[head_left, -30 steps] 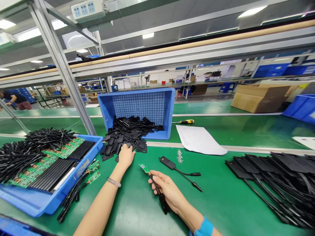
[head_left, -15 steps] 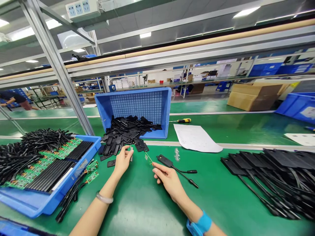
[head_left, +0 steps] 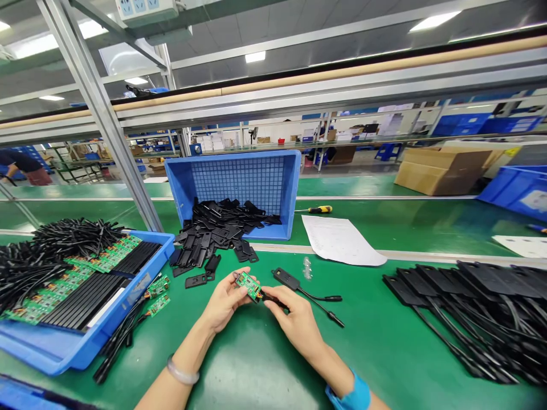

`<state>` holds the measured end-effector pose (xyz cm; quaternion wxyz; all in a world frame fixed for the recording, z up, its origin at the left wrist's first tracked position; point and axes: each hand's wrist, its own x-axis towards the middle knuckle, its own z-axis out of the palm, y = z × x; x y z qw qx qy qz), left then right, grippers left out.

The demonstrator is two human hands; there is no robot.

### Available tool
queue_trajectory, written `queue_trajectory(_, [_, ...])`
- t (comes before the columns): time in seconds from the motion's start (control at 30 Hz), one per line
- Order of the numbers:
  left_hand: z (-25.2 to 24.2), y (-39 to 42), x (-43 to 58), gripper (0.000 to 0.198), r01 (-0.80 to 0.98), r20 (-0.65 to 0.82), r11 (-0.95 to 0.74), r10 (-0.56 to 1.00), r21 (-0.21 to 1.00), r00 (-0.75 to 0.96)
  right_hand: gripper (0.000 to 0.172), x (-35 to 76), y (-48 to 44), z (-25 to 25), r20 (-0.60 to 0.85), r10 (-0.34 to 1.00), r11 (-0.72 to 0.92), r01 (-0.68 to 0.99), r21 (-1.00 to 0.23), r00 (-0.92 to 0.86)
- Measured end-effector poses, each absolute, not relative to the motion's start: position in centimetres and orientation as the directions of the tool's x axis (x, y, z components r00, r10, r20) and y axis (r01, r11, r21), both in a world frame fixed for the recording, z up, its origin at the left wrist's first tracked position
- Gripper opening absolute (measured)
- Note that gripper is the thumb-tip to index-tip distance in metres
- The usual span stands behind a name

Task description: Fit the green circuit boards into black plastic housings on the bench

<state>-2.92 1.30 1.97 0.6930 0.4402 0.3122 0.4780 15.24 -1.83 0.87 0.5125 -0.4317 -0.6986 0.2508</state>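
Over the green bench, a small green circuit board (head_left: 248, 286) is held between both hands, its component side turned up. My left hand (head_left: 224, 302) is closed on the board's left end, thumb on top; a dark edge shows beneath the board, perhaps a plastic shell. My right hand (head_left: 293, 316) pinches the black cable (head_left: 265, 295) where its coloured wires meet the board; the rest of the cable is hidden by the hand. Just beyond my right hand lies a closed black case (head_left: 286, 278) with two cable ends. Loose black plastic shells (head_left: 196, 281) lie beyond my left hand.
A blue bin (head_left: 294, 193) lies on its side, spilling black shells. At left, a blue tray (head_left: 81, 359) holds cabled circuit boards. Finished-looking black cased units (head_left: 453, 296) are piled at right. A paper sheet (head_left: 342, 239), a screwdriver (head_left: 320, 209) and small clear pieces (head_left: 307, 267) lie behind.
My left hand has moved right from beside the loose shells to the circuit board. The board has turned from edge-on to face up, and the hands are now close together.
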Motion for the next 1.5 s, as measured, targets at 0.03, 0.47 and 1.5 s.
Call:
queue_trajectory(0.03, [1.9,1.3,-2.9,0.057,-0.39,-0.007,0.154,0.936,0.908,0.352,0.025,15.2,-1.8,0.8,0.505,0.856,0.509,0.351,-0.786,-0.108])
queue_trajectory(0.47, [1.0,1.1,-2.3,0.047,-0.435,-0.081,0.24,0.933,0.868,0.351,0.032,15.5,-1.3,-0.5,0.717,0.624,0.718,0.591,-0.368,-0.312])
queue_trajectory(1.5, [-0.2,0.9,-0.7,0.046,-0.391,-0.077,0.113,0.991,0.913,0.108,0.018,14.6,-1.4,0.3,0.194,0.965,0.263,0.583,-0.769,-0.179])
